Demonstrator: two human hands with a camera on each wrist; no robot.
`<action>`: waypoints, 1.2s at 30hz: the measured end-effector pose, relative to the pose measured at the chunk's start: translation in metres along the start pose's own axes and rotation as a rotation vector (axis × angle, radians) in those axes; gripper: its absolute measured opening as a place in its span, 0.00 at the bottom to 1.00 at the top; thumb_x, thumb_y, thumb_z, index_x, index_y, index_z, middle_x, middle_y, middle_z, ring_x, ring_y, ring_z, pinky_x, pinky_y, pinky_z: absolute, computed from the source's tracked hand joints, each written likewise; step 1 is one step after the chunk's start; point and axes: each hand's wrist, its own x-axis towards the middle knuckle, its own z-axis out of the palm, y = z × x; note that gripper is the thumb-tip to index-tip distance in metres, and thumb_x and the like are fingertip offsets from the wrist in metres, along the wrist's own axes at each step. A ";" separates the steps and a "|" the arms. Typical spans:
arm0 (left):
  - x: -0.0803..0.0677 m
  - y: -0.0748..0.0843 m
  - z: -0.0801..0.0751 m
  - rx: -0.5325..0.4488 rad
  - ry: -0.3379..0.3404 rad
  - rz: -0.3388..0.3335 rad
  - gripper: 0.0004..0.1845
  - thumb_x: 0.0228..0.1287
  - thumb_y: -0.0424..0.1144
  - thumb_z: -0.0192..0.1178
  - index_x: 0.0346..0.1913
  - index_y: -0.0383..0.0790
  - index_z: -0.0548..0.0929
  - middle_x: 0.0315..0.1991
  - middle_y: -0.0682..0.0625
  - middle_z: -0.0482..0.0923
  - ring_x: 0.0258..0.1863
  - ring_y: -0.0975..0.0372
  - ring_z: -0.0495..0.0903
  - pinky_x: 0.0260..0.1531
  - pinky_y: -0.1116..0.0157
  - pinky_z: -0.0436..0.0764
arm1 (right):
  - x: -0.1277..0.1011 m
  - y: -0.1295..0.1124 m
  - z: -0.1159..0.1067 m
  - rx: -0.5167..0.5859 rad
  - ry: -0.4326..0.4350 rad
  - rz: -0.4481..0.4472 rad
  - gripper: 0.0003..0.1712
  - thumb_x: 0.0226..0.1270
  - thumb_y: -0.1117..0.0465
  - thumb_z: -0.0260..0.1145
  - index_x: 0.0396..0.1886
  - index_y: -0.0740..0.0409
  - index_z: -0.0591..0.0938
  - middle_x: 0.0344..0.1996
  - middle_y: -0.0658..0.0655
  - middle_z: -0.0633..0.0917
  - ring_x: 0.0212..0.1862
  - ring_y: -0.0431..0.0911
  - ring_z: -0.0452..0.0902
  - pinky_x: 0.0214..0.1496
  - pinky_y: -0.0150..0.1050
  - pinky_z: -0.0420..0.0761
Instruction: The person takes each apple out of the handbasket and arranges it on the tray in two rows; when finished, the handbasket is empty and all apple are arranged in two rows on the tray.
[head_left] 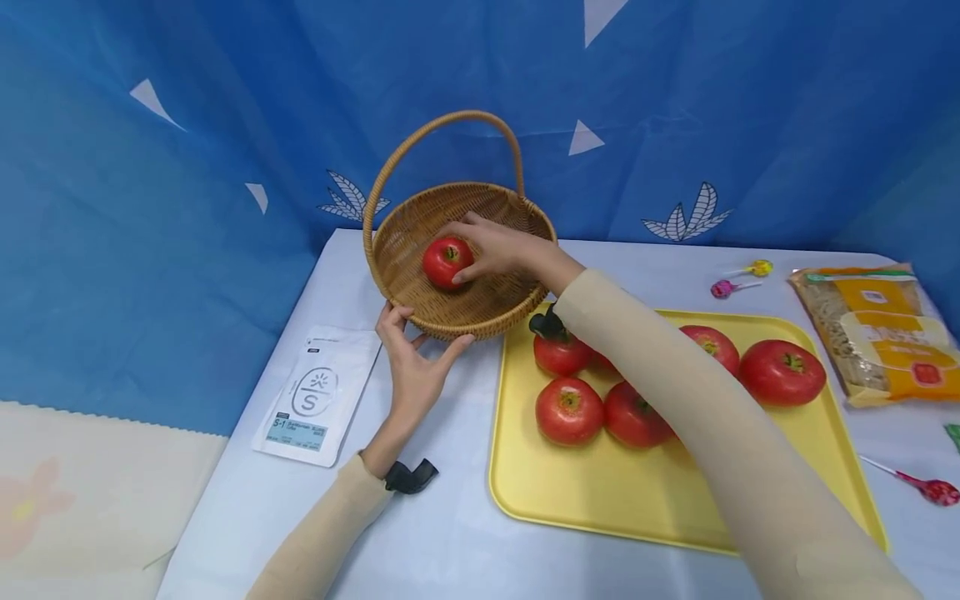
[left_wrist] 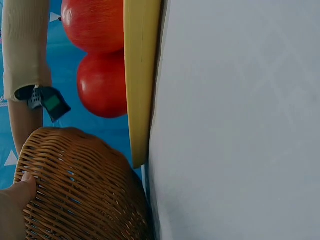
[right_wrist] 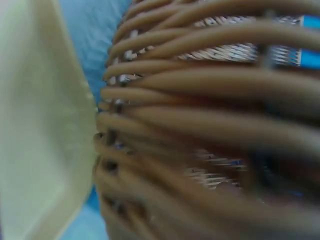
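Note:
A round wicker basket with a tall arched handle stands tilted at the back of the table, its opening toward me. Inside it my right hand holds a red apple, fingers behind and thumb at its lower right. My left hand grips the basket's front left edge, fingers at the rim and thumb under the wall. In the left wrist view the thumb presses on the outer weave. The right wrist view is filled by blurred wicker, which hides the right hand there.
Right of the basket, a yellow tray bears several red apples, partly under my right forearm. A white pouch lies at left. Lollipops and an orange-labelled food bag lie at right. A blue curtain hangs behind.

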 end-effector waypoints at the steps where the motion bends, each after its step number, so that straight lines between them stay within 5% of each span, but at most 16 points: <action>1: 0.000 0.000 0.000 0.000 0.001 0.003 0.40 0.52 0.32 0.74 0.56 0.24 0.55 0.72 0.29 0.38 0.72 0.40 0.55 0.56 0.43 0.74 | 0.003 0.000 0.000 0.003 -0.011 0.006 0.44 0.60 0.44 0.72 0.72 0.46 0.64 0.66 0.60 0.65 0.67 0.53 0.65 0.67 0.53 0.70; 12: 0.001 -0.002 -0.001 0.014 0.001 -0.001 0.40 0.52 0.32 0.74 0.57 0.24 0.56 0.72 0.28 0.37 0.73 0.40 0.52 0.57 0.43 0.74 | 0.020 0.009 0.009 -0.017 -0.109 -0.005 0.44 0.63 0.53 0.71 0.75 0.41 0.60 0.76 0.58 0.53 0.75 0.56 0.53 0.73 0.55 0.62; 22: 0.000 -0.002 -0.001 0.009 -0.011 -0.011 0.39 0.53 0.33 0.74 0.57 0.25 0.56 0.73 0.28 0.36 0.73 0.41 0.53 0.58 0.44 0.74 | 0.023 0.009 0.015 -0.018 -0.094 -0.009 0.44 0.56 0.55 0.76 0.70 0.39 0.65 0.66 0.58 0.61 0.69 0.54 0.61 0.69 0.53 0.68; 29: 0.001 0.000 0.000 0.008 -0.011 -0.002 0.40 0.52 0.33 0.74 0.57 0.25 0.56 0.73 0.29 0.36 0.73 0.40 0.52 0.58 0.44 0.74 | 0.026 0.012 0.015 -0.062 -0.118 -0.023 0.49 0.54 0.55 0.77 0.73 0.48 0.62 0.71 0.56 0.65 0.71 0.53 0.61 0.72 0.51 0.64; 36: -0.001 -0.001 -0.001 0.014 -0.007 -0.007 0.40 0.52 0.33 0.75 0.57 0.25 0.56 0.73 0.29 0.37 0.74 0.40 0.50 0.58 0.45 0.74 | 0.021 0.013 0.014 -0.069 -0.074 -0.086 0.46 0.50 0.52 0.80 0.68 0.52 0.68 0.65 0.54 0.73 0.67 0.50 0.67 0.69 0.47 0.68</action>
